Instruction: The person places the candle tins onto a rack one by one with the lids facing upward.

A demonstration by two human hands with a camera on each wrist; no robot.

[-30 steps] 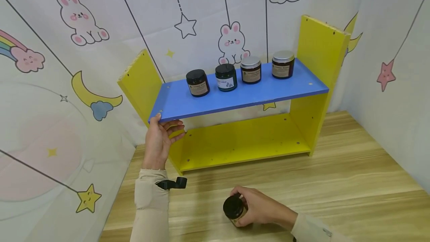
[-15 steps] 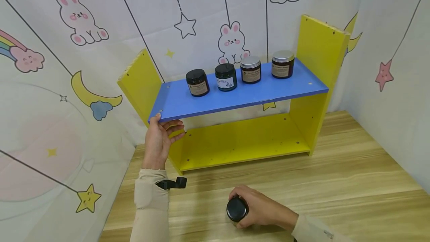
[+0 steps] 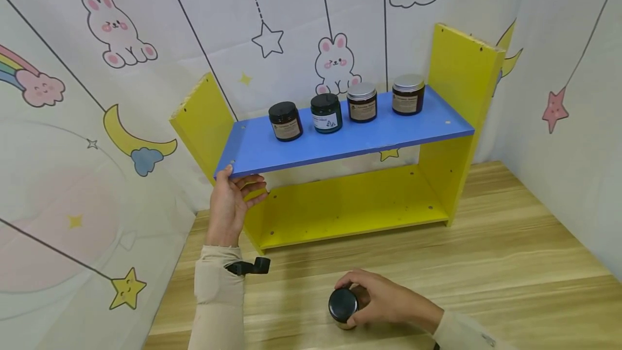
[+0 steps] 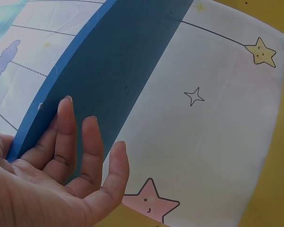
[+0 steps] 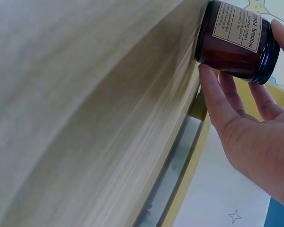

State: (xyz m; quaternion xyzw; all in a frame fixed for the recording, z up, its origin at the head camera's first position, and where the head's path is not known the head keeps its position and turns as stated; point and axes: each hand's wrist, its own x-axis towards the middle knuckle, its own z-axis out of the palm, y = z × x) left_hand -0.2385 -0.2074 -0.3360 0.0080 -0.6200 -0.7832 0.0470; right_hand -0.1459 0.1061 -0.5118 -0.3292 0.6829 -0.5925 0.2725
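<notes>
My left hand (image 3: 227,204) holds the front left corner of the blue shelf board (image 3: 311,145), thumb on top and the other fingers below it. Under the board, several of those fingers (image 4: 92,151) stand apart from its underside in the left wrist view. On the wooden table, my right hand (image 3: 384,298) has thumb and fingertips round a dark candle jar (image 3: 343,305) with a black lid. The right wrist view shows the amber jar (image 5: 234,40) with its paper label, its base at the tabletop, and a gap between it and the palm.
Along the blue board stand a black-lidded amber jar (image 3: 285,121), a green jar (image 3: 326,113) and two silver-lidded jars, the nearer being one silver-lidded jar (image 3: 362,102). A yellow lower shelf (image 3: 340,209) and yellow side panels (image 3: 461,74) frame the unit. Printed cloth hangs behind.
The candle jar has gone from tilted to upright, shifting slightly right. My right hand has drawn back a little to the right, its grasp looser. The left hand stays put.
</notes>
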